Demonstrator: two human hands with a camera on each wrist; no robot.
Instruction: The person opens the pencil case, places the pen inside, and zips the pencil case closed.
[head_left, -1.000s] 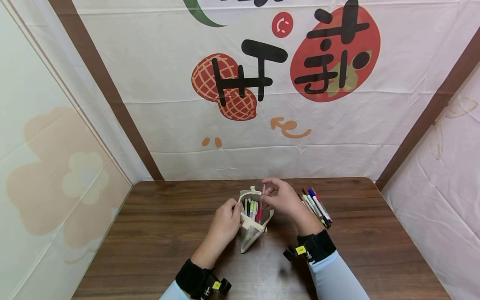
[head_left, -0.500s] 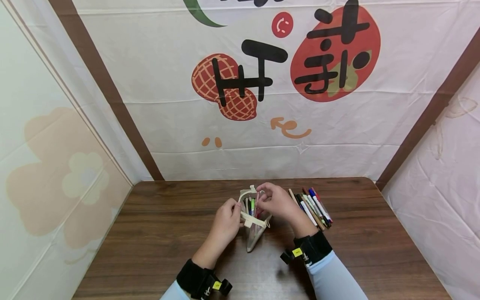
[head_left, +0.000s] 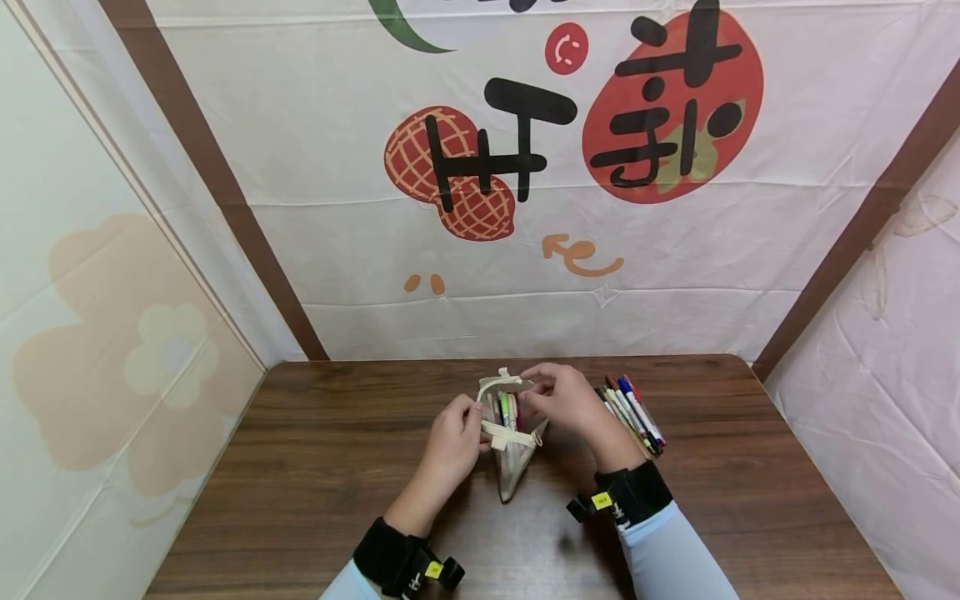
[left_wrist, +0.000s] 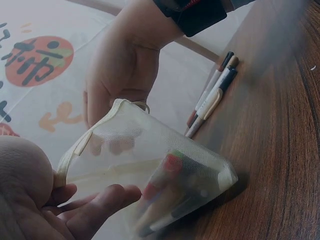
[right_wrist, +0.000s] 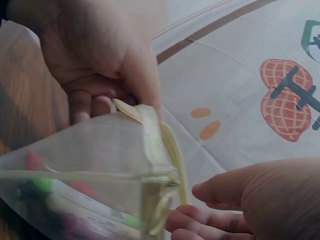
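A mesh zip pencil case (head_left: 514, 472) with cream trim stands on the table, its mouth spread wide. Several pens (head_left: 506, 408) are inside, green and red ends showing. My left hand (head_left: 452, 435) pinches the case's zip edge (right_wrist: 151, 132) between thumb and fingers. At the opposite side of the mouth is my right hand (head_left: 567, 406), fingers loosely bent and nothing seen between them. In the right wrist view its fingertips (right_wrist: 181, 216) are right at the cream rim, the thumb apart from them. Through the mesh in the left wrist view, some right fingers show dimly.
Several loose pens and markers (head_left: 632, 414) lie side by side on the wooden table (head_left: 315, 467), right of the case and partly behind the right forearm. A printed cloth (head_left: 360, 325) hangs behind the table's far edge.
My right hand carried a red pen over the case and lowered it in; now the hand has drawn back right without it. The case's lower end has shifted slightly right. My left hand keeps its grip.
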